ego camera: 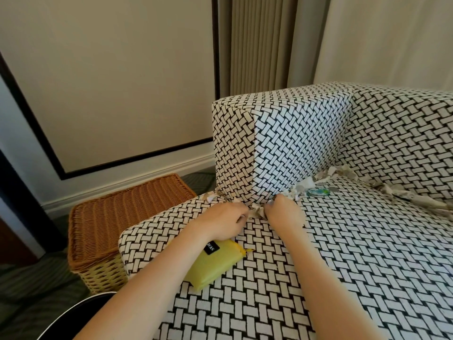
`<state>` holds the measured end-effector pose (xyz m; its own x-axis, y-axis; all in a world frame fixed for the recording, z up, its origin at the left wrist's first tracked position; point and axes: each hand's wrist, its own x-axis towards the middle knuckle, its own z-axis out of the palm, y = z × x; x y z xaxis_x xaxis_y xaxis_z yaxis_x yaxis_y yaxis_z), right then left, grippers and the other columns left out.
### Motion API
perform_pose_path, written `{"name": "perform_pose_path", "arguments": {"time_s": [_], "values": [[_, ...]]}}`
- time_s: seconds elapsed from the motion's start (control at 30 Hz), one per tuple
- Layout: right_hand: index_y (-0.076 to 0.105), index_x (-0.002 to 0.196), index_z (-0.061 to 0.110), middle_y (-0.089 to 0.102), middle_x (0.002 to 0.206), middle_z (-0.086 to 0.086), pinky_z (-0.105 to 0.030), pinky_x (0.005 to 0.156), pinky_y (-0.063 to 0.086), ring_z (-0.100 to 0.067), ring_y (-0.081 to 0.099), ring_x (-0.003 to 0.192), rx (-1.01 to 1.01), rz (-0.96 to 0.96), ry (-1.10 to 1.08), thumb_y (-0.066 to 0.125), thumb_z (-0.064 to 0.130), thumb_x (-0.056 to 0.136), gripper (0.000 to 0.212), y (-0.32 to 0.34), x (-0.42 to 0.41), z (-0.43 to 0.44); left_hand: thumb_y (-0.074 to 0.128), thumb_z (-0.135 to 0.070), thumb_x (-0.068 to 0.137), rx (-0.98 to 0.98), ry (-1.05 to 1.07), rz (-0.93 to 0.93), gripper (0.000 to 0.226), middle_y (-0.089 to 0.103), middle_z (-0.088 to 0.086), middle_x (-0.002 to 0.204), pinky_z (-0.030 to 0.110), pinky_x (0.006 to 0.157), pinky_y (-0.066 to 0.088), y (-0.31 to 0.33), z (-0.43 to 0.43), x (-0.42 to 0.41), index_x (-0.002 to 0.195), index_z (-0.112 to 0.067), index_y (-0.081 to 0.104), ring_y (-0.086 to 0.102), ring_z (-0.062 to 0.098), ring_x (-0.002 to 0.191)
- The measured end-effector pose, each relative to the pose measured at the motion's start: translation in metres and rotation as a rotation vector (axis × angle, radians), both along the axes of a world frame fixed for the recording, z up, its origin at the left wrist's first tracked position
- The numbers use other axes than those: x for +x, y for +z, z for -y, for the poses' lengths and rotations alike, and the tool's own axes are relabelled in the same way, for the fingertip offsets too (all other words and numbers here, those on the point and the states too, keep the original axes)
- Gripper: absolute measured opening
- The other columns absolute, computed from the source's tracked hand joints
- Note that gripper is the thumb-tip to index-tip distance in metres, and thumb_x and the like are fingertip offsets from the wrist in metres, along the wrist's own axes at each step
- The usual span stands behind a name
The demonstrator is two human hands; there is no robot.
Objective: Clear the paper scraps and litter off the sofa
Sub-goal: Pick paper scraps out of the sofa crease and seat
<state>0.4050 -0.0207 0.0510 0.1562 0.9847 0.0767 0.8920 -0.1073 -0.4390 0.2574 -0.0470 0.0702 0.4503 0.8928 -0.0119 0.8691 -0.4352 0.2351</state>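
The sofa (343,266) fills the frame from 1 o'clock round to 6 o'clock, its woven cover rough enough, I judge, to snag thin paper; its square armrest block (294,143) stands at centre; on the floor at 8 o'clock sits a wicker basket (127,212) with its lid down, so its contents are hidden, though it looks the likely bin; the paper scraps (329,175) lie along the crease behind the seat from centre out to 3 o'clock, torn, limp and near weightless, likely to tear further or scatter if swept, so best gathered in bunches and pinched low where they enter the crease; a yellow pouch (215,263) lies on the seat at 7 o'clock under the left forearm, closed, contents unseen; the left hand (225,222) and right hand (282,214) meet at the block's base corner, fingers of both curled and pinching one tuft (256,212) of scraps between them; a small blue-green wrapper (316,191), probably slick, lies among the scraps at 2 o'clock.
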Motion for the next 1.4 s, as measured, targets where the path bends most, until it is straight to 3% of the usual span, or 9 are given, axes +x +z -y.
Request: {"name": "perform_pose_path", "arguments": {"time_s": [0.2,0.4,0.6,0.8,0.97,1.03,1.2,1.33,1.4], "values": [[0.057,0.109,0.008,0.064,0.104,-0.007,-0.028,0.068,0.043,-0.023,0.061,0.094,0.004,0.191,-0.013,0.042,0.024,0.097,0.025,-0.003,-0.004,-0.002,0.037,-0.02,0.095,0.002,-0.035,-0.077,0.016,0.049,-0.004,0.087,0.03,0.073,0.034,0.001,0.004,0.0,0.082,-0.02,0.046,0.045,0.016,0.082],[0.058,0.104,0.008,0.066,0.098,-0.01,-0.028,0.063,0.04,-0.026,0.061,0.088,0.131,0.099,-0.023,0.037,0.024,0.098,0.028,-0.006,-0.001,0.002,0.028,-0.025,0.098,-0.089,0.062,-0.095,0.034,0.05,0.006,0.13,0.042,0.105,0.027,-0.002,-0.002,0.012,0.122,-0.016,0.051,0.04,0.023,0.121],[0.054,0.086,-0.001,0.045,0.072,-0.005,-0.028,0.051,0.031,-0.021,0.045,0.064,0.168,-0.388,-0.047,0.029,0.01,0.098,0.03,0.008,0.011,-0.001,0.029,-0.027,0.1,-0.107,0.08,-0.01,0.027,0.047,-0.003,0.105,0.038,0.097,0.028,0.0,-0.009,0.004,0.112,-0.022,0.052,0.036,0.017,0.104],[0.053,0.108,-0.002,0.064,0.101,-0.018,-0.031,0.069,0.039,-0.032,0.059,0.095,0.098,-0.249,0.085,0.033,0.013,0.098,0.027,-0.003,-0.005,0.01,0.035,-0.033,0.097,-0.136,0.074,0.0,0.023,0.046,0.002,0.11,0.038,0.092,0.03,-0.008,-0.006,0.004,0.108,-0.026,0.054,0.034,0.02,0.116],[0.065,0.088,-0.006,0.051,0.057,0.0,-0.021,0.044,0.029,-0.011,0.037,0.047,0.049,-0.399,0.107,0.046,0.017,0.088,0.03,0.006,0.005,0.008,0.033,-0.029,0.099,-0.206,0.165,0.254,0.023,0.05,-0.003,0.086,0.035,0.082,0.039,-0.003,-0.015,0.003,0.079,-0.031,0.045,0.048,0.017,0.089],[0.067,0.078,-0.007,0.042,0.049,0.001,-0.021,0.043,0.026,-0.011,0.03,0.044,0.016,-0.377,0.179,0.054,0.019,0.082,0.029,0.009,0.007,0.01,0.033,-0.027,0.099,-0.212,0.21,0.33,0.028,0.047,-0.006,0.076,0.032,0.073,0.037,-0.002,-0.018,0.003,0.073,-0.032,0.042,0.046,0.016,0.078],[0.074,0.078,0.026,0.07,0.07,0.004,-0.029,0.06,0.052,-0.015,0.06,0.063,0.006,-0.146,0.306,0.064,0.025,0.077,0.01,0.0,0.002,0.014,0.031,-0.028,0.099,-0.228,0.25,0.378,0.023,0.046,-0.005,0.07,0.027,0.058,0.031,-0.005,-0.018,0.005,0.082,-0.026,0.046,0.039,0.011,0.062],[0.057,0.059,0.023,0.058,0.067,0.002,-0.023,0.049,0.036,-0.02,0.055,0.067,0.041,0.056,0.268,0.051,0.023,0.087,0.029,-0.003,-0.005,0.01,0.03,-0.028,0.099,-0.243,0.265,0.406,0.022,0.046,-0.005,0.069,0.025,0.055,0.032,-0.003,-0.018,0.007,0.086,-0.023,0.047,0.04,0.009,0.058],[0.058,0.071,0.019,0.06,0.078,-0.003,-0.024,0.054,0.035,-0.023,0.057,0.075,0.091,0.151,0.24,0.042,0.019,0.092,0.027,-0.006,-0.011,0.01,0.029,-0.028,0.1,-0.245,0.276,0.407,0.023,0.047,-0.004,0.069,0.026,0.055,0.034,-0.002,-0.017,0.006,0.086,-0.023,0.046,0.041,0.01,0.059]]}}
